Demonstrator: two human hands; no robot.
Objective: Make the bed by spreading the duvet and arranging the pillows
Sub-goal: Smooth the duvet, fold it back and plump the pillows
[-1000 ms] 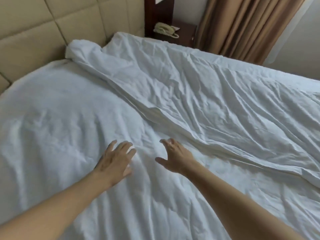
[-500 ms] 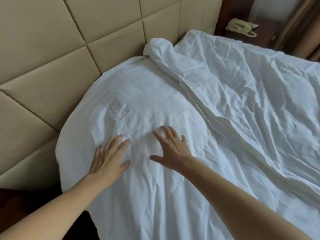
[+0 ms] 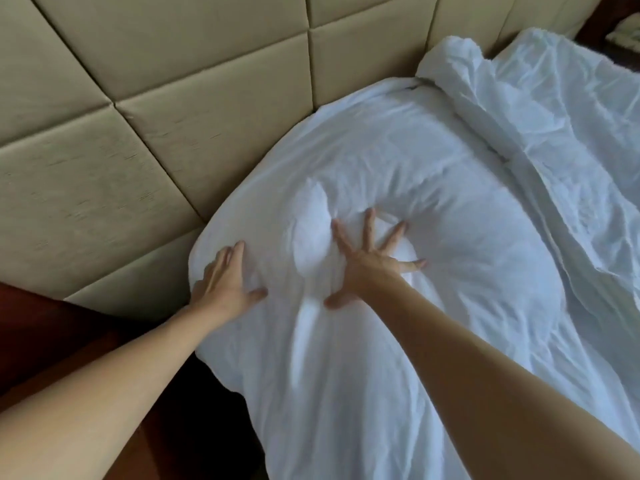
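Padded headboard (image 3: 194,109): beige, quilted in large square panels, filling upper left and top of frame; lower edge meeting the bedding along a diagonal.

Duvet (image 3: 415,323): white, creased, spread from centre to lower right of frame; near corner draped over the bed edge at lower centre, rounded top edge touching the headboard.

Folded-back layer of bedding (image 3: 554,133): white, heavily wrinkled, upper right of frame, lying over the flatter duvet as a thick diagonal roll, bunched end just beside the headboard.

Dark reddish-brown surface (image 3: 52,334): lower left of frame, below the headboard and beside the bed; wood or floor, cannot tell which.

Right hand (image 3: 370,268): centre of frame, palm down on the duvet, fingers splayed wide and straight, pressing a hollow with puffed cloth raised around it.

Left hand (image 3: 225,282): left of centre, flat on the duvet's corner near the headboard, fingers straight and close together, thumb out.

Pale object on dark furniture (image 3: 627,38): top right corner, cropped, not identifiable.

Pillows: none distinguishable.
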